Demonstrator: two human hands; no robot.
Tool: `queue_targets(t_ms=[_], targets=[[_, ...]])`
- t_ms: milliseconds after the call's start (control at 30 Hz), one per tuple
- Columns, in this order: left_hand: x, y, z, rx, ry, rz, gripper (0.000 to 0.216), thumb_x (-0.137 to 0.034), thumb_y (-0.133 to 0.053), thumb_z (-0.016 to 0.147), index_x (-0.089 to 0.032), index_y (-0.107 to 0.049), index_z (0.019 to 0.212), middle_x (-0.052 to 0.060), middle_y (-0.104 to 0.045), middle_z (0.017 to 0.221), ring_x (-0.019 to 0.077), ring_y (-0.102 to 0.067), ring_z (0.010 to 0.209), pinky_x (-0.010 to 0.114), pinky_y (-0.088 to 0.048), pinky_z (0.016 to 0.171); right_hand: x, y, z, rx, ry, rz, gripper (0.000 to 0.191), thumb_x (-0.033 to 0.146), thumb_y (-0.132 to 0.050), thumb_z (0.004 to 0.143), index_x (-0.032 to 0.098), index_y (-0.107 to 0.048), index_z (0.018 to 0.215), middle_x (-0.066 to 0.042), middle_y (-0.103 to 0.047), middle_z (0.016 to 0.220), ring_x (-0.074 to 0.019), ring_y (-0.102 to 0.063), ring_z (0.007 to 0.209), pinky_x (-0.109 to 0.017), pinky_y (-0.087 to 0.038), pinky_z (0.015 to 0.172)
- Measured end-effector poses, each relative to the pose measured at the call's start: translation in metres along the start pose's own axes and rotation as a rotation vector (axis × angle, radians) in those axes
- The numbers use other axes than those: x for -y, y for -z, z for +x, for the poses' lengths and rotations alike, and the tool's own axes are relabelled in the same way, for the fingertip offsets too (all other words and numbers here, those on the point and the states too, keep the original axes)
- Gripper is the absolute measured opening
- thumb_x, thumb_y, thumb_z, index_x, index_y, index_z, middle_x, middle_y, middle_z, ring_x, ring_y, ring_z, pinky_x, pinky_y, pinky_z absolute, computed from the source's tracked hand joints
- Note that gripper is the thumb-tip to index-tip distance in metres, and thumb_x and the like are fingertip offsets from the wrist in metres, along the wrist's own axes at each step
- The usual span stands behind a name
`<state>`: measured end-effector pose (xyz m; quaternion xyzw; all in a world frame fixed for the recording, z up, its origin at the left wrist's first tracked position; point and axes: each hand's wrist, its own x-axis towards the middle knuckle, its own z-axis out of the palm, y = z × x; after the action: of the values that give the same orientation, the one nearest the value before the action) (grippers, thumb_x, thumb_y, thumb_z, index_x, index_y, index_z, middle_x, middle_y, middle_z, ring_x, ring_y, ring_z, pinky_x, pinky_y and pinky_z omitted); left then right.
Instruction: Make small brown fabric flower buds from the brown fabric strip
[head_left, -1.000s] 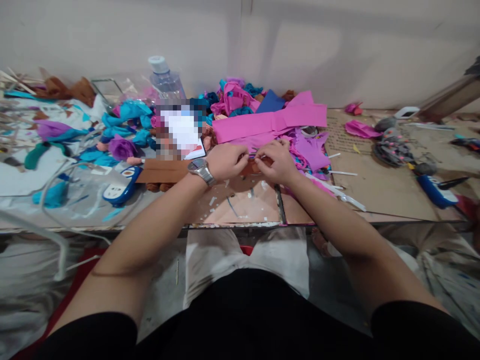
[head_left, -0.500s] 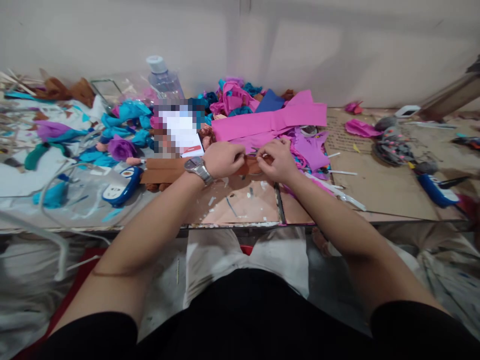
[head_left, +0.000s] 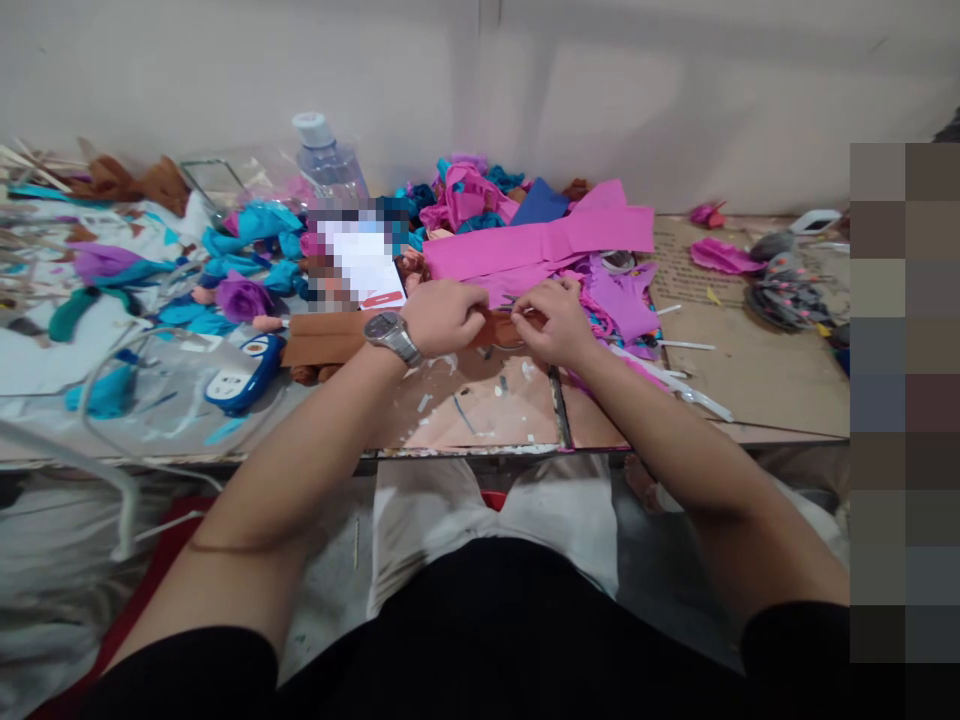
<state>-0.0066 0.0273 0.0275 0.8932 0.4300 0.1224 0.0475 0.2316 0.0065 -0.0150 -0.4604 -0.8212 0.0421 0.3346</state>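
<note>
Between my two hands stretches a small piece of brown crepe paper, just above the table's near part. My left hand, with a watch on its wrist, is closed at the paper's left end. The fingers of my right hand pinch its right end. My knuckles cover much of the piece. A folded brown crepe strip lies left of my left hand. Directly behind both hands are pink crepe strips, and a phone with a lit screen rests behind my left wrist.
A clear bottle stands at the back. Blue and purple paper flowers crowd the left side, near a blue and white power strip with a cable. Purple scraps and white sticks lie to the right. Cardboard covers the right side.
My hands and the brown paper stay almost in the same place. A blurred block of pixels now covers the right edge of the picture.
</note>
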Motion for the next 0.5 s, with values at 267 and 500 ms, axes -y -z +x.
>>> queue_targets(t_ms=[267,500], targets=[[-0.0086,-0.0046,-0.0026,0.012,-0.153,-0.057,0.034,-0.036,-0.051,0.096,-0.018,-0.079,0.102,0.01,-0.077,0.089,0.0257,-0.067,0.081,0.039,-0.041,0.073,0.0021,-0.0008,-0.001,0.027,0.026,0.009,0.015,0.035,-0.061,0.094,0.024,-0.07,0.092,-0.005,-0.079,0.093,-0.0285,-0.066,0.099,-0.052,-0.034,0.105],[-0.0093,-0.0051,-0.0007,0.006,-0.13,-0.137,0.036,-0.036,-0.048,0.097,-0.019,-0.079,0.092,0.009,-0.073,0.079,0.0231,-0.062,0.072,0.038,-0.039,0.07,0.0015,0.0,-0.0025,0.059,0.052,0.007,0.02,0.042,-0.064,0.098,0.025,-0.072,0.098,-0.007,-0.08,0.099,-0.0297,-0.066,0.102,-0.053,-0.034,0.108]])
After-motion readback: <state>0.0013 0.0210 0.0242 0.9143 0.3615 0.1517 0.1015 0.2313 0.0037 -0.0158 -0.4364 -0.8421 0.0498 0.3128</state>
